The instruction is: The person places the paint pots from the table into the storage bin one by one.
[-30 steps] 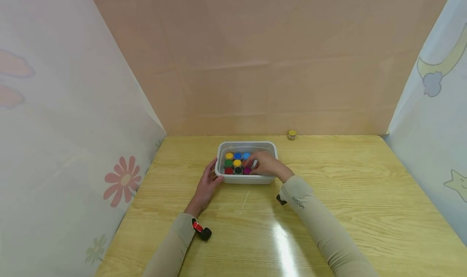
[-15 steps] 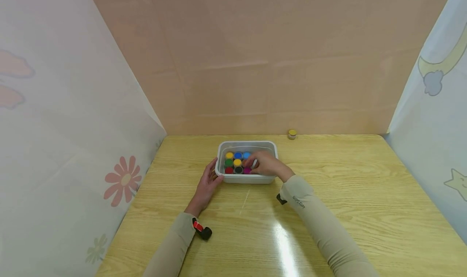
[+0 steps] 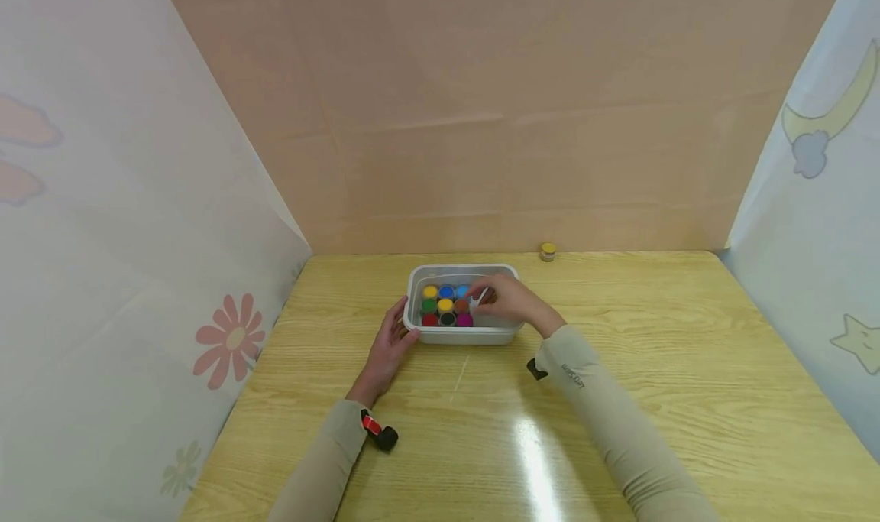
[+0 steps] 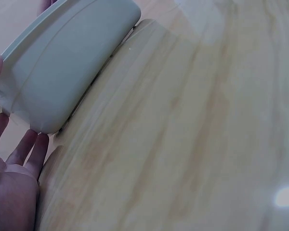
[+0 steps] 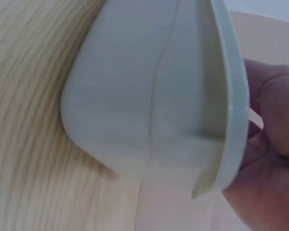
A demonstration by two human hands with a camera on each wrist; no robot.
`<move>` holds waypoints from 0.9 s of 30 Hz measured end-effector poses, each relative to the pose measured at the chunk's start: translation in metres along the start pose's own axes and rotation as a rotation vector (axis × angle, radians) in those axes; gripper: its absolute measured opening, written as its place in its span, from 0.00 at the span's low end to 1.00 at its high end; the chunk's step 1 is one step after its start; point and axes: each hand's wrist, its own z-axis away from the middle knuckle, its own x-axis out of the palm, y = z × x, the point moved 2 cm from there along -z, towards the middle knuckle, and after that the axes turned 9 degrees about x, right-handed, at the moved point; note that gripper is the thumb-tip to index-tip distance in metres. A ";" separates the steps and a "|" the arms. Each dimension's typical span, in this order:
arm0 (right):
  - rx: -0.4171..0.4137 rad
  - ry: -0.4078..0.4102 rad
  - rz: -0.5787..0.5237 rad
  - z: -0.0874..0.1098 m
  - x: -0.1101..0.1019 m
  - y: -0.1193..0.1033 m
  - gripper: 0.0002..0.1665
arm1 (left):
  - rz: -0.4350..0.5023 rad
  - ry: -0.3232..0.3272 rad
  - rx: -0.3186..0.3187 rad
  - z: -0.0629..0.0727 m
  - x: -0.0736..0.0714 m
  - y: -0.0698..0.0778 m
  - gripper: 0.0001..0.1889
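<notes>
A white plastic bin (image 3: pixel 467 337) stands on the table with several small paint pots (image 3: pixel 445 306) in its left part, their coloured lids facing up. Fingers fairly straight, my left hand (image 3: pixel 387 354) touches the bin's left end, its thumb at the front corner. The left wrist view shows its fingertips against the bin's lower side. My right hand (image 3: pixel 512 300) reaches over the bin, beside the pot with the brown lid (image 3: pixel 461 306). White shows between its bent thumb and forefinger, and I see no pot there. In the right wrist view the bin wall hides its fingertips.
One more small pot with a yellow lid (image 3: pixel 547 251) stands at the table's back edge, right of the bin. A brown paper wall (image 3: pixel 481 124) rises behind the wooden table (image 3: pixel 454 445), with patterned white sheets at both sides.
My right hand has let go of the pots and moved slightly up and right, uncovering the brown and magenta lids. My left hand stays at the bin.
</notes>
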 end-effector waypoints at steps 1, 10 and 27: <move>-0.011 0.014 -0.005 0.001 -0.002 0.001 0.17 | -0.002 0.000 -0.003 0.000 0.000 0.000 0.37; 0.007 0.222 -0.088 0.005 -0.028 0.020 0.20 | 0.010 0.002 -0.004 0.001 0.000 0.001 0.36; 0.291 0.457 -0.178 -0.002 -0.075 0.112 0.41 | 0.014 0.004 -0.012 -0.001 -0.001 -0.001 0.36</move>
